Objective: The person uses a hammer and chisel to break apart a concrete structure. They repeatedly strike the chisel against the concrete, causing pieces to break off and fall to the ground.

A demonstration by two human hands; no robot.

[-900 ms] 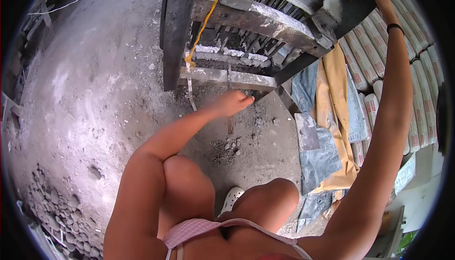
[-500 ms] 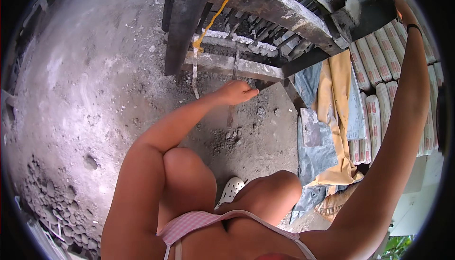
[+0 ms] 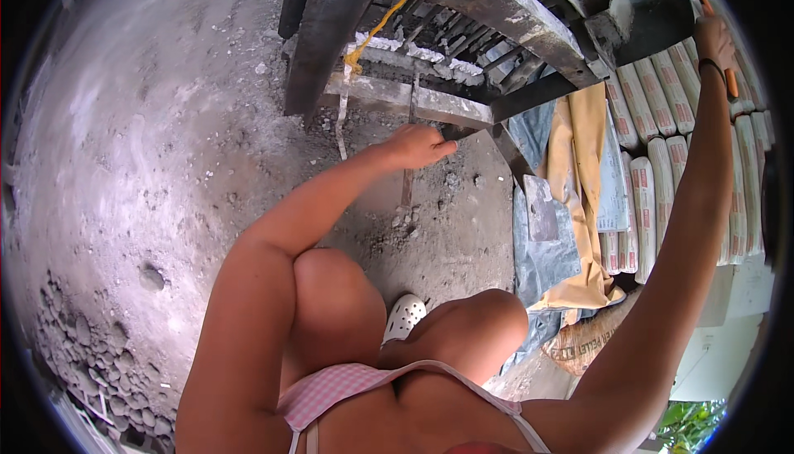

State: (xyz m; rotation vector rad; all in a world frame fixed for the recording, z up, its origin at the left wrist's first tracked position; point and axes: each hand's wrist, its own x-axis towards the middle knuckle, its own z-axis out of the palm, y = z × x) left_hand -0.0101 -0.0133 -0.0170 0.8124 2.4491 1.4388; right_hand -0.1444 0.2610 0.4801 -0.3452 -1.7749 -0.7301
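Gripping slender orange rod [image 3: 732, 83], bare right hand [image 3: 715, 40]

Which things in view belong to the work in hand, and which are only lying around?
Seemingly in use:
- orange rod, held in the right hand
- dark frame, beside the left hand
- narrow strip, passing behind the left hand; grip unclear

Seemingly just lying about:
- stones, lower left
- stacked bags
- tan sheet
- woven sack
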